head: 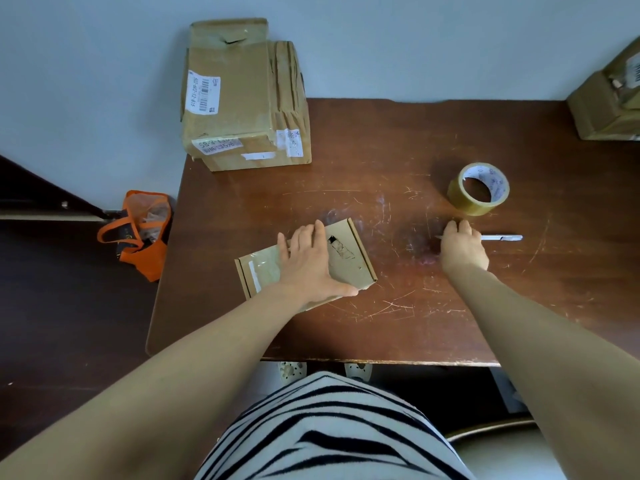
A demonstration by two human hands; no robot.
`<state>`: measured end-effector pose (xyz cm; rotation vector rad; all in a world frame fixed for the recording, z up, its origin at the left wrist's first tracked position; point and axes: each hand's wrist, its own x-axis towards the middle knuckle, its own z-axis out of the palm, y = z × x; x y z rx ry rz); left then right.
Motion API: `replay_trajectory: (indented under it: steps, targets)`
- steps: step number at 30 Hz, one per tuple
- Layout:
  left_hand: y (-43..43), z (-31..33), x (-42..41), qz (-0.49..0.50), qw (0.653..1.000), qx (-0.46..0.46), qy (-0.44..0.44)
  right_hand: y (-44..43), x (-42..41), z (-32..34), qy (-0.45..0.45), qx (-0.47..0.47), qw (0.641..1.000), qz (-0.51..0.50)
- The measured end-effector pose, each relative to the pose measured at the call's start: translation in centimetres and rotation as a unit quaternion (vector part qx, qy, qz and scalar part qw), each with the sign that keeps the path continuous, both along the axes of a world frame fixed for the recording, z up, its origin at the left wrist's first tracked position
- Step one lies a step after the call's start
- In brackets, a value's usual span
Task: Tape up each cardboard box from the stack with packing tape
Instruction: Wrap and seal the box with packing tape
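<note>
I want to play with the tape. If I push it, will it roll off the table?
Probably not. The tape seems to lie flat, hole up, so a push would likely slide it on the table, not roll it. It looks like a hard ring, so it is probably stiff and easy to lift. Stood on edge, it could roll.

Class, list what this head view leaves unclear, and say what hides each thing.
1. Head view, metal tool: middle hidden under the right hand; grip unclear.
2. Head view, far-right box: cut off by the frame edge.
3. Head view, labels on the stacked boxes: print too small to read.
4. Head view, flat box: top partly covered by the left hand.
</note>
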<state>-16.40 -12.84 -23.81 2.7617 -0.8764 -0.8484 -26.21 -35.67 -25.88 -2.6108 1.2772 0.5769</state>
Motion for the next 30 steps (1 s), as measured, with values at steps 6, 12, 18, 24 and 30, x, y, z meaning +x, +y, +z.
replay_trajectory:
  steps: [6,12,18,24,30]
  targets:
    - [0.9,0.4,0.7,-0.040,0.999,0.001,0.004,1.0,0.0,1.1,-0.016,-0.017,0.998,0.053]
    - [2.3,0.7,1.1,-0.075,0.997,0.007,0.016,1.2,-1.1,0.8,-0.060,-0.023,0.995,0.080]
    - [3.3,0.9,0.9,-0.097,0.994,0.009,0.042,-0.2,-3.5,1.2,0.024,-0.096,0.990,0.103]
    - [3.8,1.0,0.2,-0.096,0.993,0.051,0.037,3.0,-2.2,2.3,-0.103,0.025,0.992,0.071]
    - [4.5,0.8,-0.2,-0.083,0.996,0.030,0.004,7.5,0.7,6.6,-0.212,0.297,0.930,0.038]
